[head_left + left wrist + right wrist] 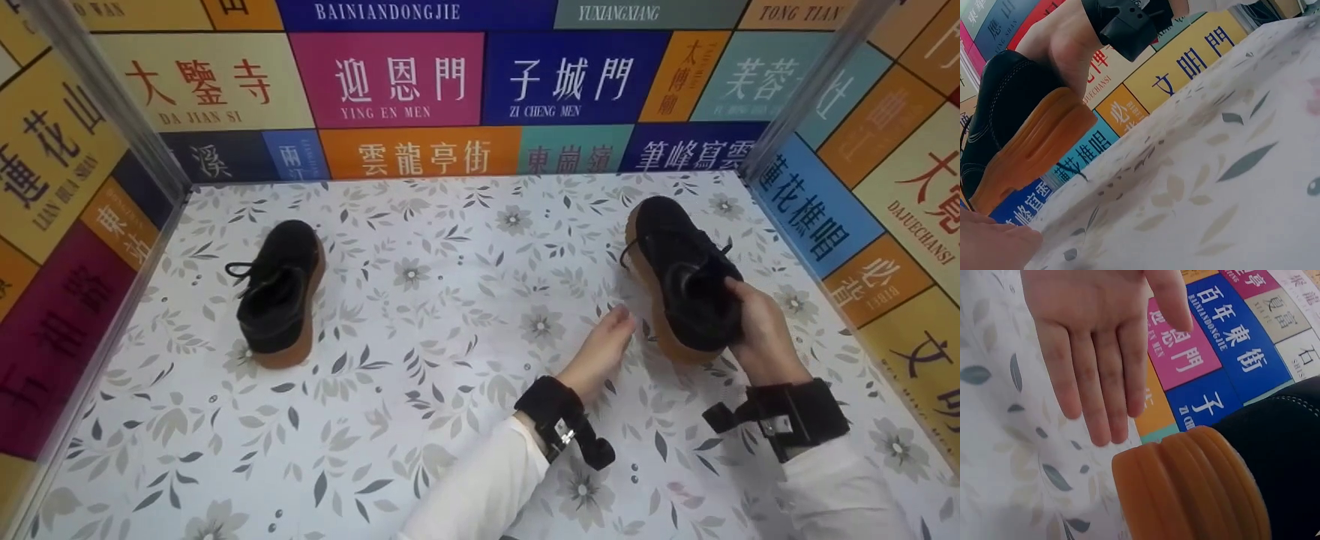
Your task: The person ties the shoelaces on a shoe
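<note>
A black lace-up shoe (667, 247) with a thick tan sole is on the right in the head view, toe pointing away. My right hand (769, 341) grips it by the collar near the heel, thumb at the opening. In the left wrist view the sole (1036, 143) shows above the patterned surface, the shoe tilted. To the left of the shoe, my left hand (600, 352) is held with fingers straight; its palm (1092, 304) faces the shoe in the right wrist view. A matching black shoe (281, 292) stands upright on the left side.
A white surface (450, 360) printed with leaves and flowers lies beneath everything. Colourful panels (386, 79) with lettering enclose the back and both sides, with clear corner posts (142, 97). Each wrist wears a black camera strap (806, 416).
</note>
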Demonstrator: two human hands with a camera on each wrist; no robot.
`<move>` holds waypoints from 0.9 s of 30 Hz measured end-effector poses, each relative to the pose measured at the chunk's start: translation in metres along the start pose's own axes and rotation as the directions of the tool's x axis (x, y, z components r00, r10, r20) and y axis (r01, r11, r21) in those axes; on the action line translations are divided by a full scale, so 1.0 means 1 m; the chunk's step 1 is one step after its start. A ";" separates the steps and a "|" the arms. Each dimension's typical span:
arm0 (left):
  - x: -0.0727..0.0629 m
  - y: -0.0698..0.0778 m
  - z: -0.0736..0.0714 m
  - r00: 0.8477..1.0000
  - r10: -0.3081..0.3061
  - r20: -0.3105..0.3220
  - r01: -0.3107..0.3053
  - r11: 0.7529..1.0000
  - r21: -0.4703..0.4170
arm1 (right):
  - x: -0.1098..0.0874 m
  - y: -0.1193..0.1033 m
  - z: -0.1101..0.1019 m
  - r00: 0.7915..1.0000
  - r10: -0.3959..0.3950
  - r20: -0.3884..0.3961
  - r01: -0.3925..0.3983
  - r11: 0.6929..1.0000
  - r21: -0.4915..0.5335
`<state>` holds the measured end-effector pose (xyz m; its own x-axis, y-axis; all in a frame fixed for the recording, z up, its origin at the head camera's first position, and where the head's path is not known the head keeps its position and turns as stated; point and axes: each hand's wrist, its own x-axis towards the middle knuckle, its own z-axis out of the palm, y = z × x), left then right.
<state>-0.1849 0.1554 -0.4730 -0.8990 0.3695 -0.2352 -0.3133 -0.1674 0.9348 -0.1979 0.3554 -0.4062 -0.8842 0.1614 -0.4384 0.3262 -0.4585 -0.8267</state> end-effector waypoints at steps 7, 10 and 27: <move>-0.016 0.021 0.011 1.000 0.014 -0.010 -0.015 0.997 -0.073 | -0.032 0.014 0.021 0.994 -0.050 0.100 0.054 0.998 -0.034; -0.023 0.027 0.013 0.997 0.036 -0.069 -0.041 0.996 -0.075 | -0.042 0.020 0.031 0.988 -0.092 0.122 0.101 0.993 -0.064; -0.076 0.043 -0.036 0.977 0.149 -0.156 -0.151 0.989 -0.001 | -0.070 0.078 0.102 0.927 -0.240 0.287 0.305 0.929 -0.209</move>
<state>-0.1410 0.0873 -0.4248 -0.9722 0.1932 -0.1323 -0.1747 -0.2222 0.9592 -0.1446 0.2193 -0.4041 -0.9942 0.0090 -0.1068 0.1030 -0.1938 -0.9756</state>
